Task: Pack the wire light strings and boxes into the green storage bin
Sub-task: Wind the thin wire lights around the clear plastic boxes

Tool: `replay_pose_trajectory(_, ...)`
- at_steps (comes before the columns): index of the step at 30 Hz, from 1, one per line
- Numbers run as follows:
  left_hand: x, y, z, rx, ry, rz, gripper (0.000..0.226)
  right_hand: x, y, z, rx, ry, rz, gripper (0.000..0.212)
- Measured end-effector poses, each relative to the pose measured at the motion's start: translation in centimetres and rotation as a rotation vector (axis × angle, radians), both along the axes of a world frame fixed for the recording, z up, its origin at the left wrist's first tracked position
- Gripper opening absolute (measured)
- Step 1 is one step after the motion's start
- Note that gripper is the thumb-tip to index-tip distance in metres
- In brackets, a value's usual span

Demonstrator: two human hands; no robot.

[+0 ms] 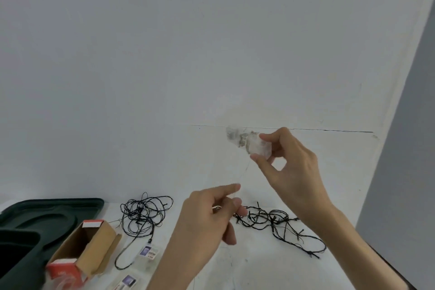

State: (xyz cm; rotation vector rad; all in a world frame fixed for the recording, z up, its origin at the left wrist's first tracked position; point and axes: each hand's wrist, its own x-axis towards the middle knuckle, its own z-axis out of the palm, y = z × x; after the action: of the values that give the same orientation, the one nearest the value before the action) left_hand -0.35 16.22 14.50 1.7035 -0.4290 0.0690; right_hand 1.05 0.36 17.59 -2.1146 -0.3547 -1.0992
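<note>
A big white wall (164, 42) fills the top. Below it is a white table (259, 266). At the left edge of the table sits the green storage bin (16, 254), with its dark green lid (47, 209) lying flat behind it.

The right hand (292, 165) is up in the air. Its thumb and fingers pinch a small clear bundle (247, 142) of shiny wire lights. The left hand (207, 214) is lower and nearer, apart from the right hand. Its thumb and first finger are pressed together. A thin wire (243, 169) seems to run down from the bundle to those fingers, but it is very faint and hard to see.

An open cardboard box (94, 245) with red flaps lies on its side, just beside the bin. One black wire tangle (143, 214) lies right of the lid. A second black tangle (275, 221) lies on the table under the hands. Two small clear packets (148, 252) with purple labels lie near the box.
</note>
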Motion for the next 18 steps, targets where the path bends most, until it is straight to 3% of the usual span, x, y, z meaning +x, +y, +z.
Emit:
replay_pose_trajectory(2,-0.3,0.2,0.2,0.057,-0.024,0.037,0.019,0.6,-0.6,-0.4,-0.183,-0.114,-0.073,0.023)
replay_pose_trajectory(4,-0.5,0.4,0.6,0.099,-0.101,0.066,0.018,1.0,-1.2,-0.5,-0.327,-0.110,-0.108,0.035)
replay_pose_trajectory(7,-0.2,0.6,1.5,0.182,-0.266,0.138,0.015,1.1,-1.8,-0.5,-0.506,0.078,-0.020,0.045)
replay_pose_trajectory(9,0.5,0.8,1.6,0.224,-0.332,0.208,0.012,0.6,-2.0,-0.4,-0.535,0.342,0.093,0.038)
replay_pose_trajectory(13,2.3,1.5,0.6,0.136,-0.245,0.228,0.012,-0.4,-2.5,0.1,-0.318,0.741,0.443,0.028)
replay_pose_trajectory(16,3.0,1.4,-0.4,0.017,-0.069,0.130,0.017,-0.7,-2.9,0.1,0.062,0.825,0.739,0.029)
replay_pose_trajectory(18,3.0,1.1,-1.0,-0.027,0.023,0.078,0.027,-0.5,-2.9,-0.2,0.311,0.764,0.883,0.032)
